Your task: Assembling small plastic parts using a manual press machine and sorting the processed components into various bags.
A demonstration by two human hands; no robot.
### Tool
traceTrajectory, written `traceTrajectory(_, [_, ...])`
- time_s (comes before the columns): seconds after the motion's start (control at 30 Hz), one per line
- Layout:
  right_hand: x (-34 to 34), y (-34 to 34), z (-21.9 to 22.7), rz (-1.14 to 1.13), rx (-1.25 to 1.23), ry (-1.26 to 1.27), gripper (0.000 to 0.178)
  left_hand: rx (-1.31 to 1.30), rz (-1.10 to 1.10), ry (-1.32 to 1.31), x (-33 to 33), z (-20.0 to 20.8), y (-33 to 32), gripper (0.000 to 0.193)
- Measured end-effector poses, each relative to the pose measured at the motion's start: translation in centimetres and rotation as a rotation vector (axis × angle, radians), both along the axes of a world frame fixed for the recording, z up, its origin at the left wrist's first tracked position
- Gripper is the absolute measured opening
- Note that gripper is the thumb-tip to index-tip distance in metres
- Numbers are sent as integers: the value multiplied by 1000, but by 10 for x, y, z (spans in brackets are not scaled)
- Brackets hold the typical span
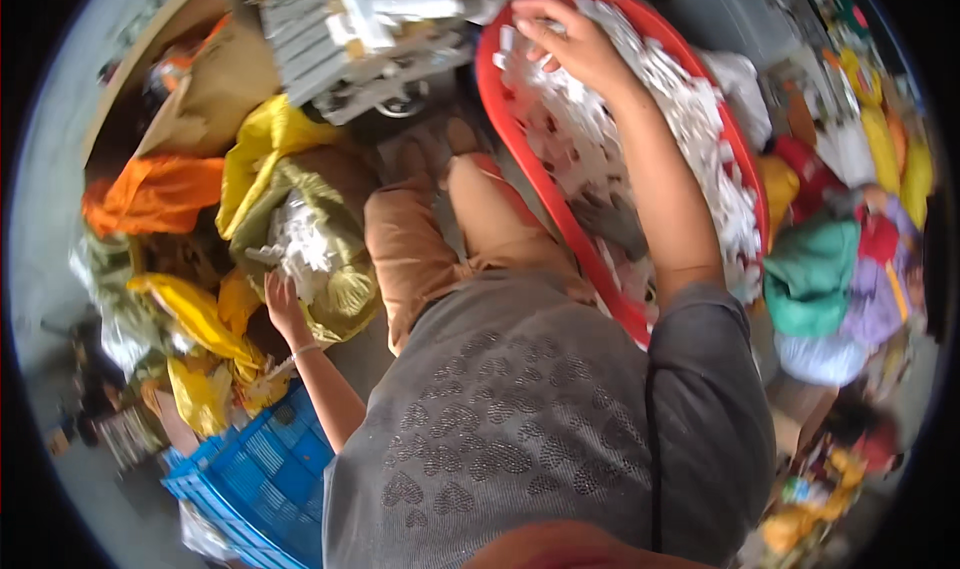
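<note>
clutter fills the floor all around the seated person, with bare grey floor showing only at the far left rim. an orange cloth lies at the left, yellow bags below it, and a blue crate sits at the lower left beside the person's elbow. the left hand reaches down into an open olive bag that holds white plastic parts; its fingers touch the lowest of those parts, loosely curled, and whether they close on a piece cannot be told. above the bag, a grey slatted frame with a white part on it lies among cardboard. the person's tan-trousered knees sit in the middle, folded, above a grey shirt. right of them a red basin rests tilted against the legs, heaped with more white parts. the right hand lies on top of the heap near the basin's far rim, fingers bent down onto the pieces, the grip itself hidden. bundles of green, purple, red and yellow cloth crowd the right edge.
</note>
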State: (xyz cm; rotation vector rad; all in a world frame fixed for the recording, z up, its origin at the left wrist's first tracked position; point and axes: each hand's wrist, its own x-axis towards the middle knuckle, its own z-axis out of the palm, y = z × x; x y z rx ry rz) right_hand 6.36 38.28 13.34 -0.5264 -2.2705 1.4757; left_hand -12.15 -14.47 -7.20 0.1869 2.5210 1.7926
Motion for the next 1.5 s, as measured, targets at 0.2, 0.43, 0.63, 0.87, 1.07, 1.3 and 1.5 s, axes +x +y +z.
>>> traceTrajectory(0.2, [181, -4, -139, -112, 85, -570, 26, -144, -168, -307, 19, -43, 9, 28])
traceTrajectory(0.43, [323, 41, -258, -694, 394, -699, 30, -230, -410, -204, 29, -21, 85, 24])
traceTrajectory(0.63, [288, 81, -280, -791, 563, -903, 72, -250, -527, -166, 50, -3, 113, 21])
traceTrajectory(0.87, [238, 99, -261, -822, 262, -1034, 100, -239, -511, -256, 84, -2, 99, 18])
traceTrajectory(1.07, [207, 98, -234, -641, 507, -1106, 84, -316, -566, -200, 87, 0, 120, 18])
traceTrajectory(1.3, [198, 113, -224, -534, 392, -1013, 55, -373, -586, -166, 87, 34, 152, 21])
traceTrajectory(1.5, [256, 74, -205, -654, 179, -488, 42, -249, -459, -56, 80, 56, 135, 17])
